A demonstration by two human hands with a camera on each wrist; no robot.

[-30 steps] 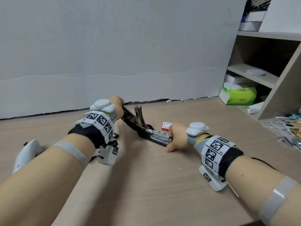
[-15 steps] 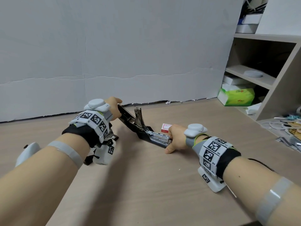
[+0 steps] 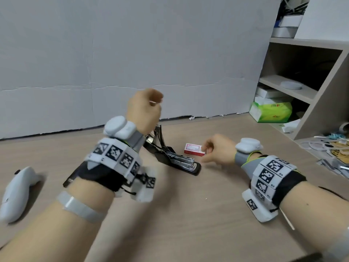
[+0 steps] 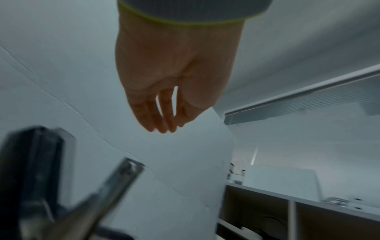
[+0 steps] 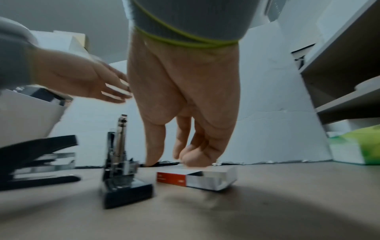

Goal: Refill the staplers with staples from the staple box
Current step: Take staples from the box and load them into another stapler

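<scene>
On the wooden desk [image 3: 188, 214] before you: one black stapler [image 3: 175, 161], lid swung back and magazine rail exposed, presumably left open to take a fresh strip. Just beside its front end, one red-and-white staple box [image 3: 194, 149], its inner tray slid partly out, which gives access to the staples. Your right hand [image 3: 217, 150] hangs over the box, fingers loosely bent, gripping nothing. Your left hand [image 3: 144, 110] is lifted clear above the lid, relaxed and empty. A second stapler [image 5: 37, 160], closed, lies beyond.
</scene>
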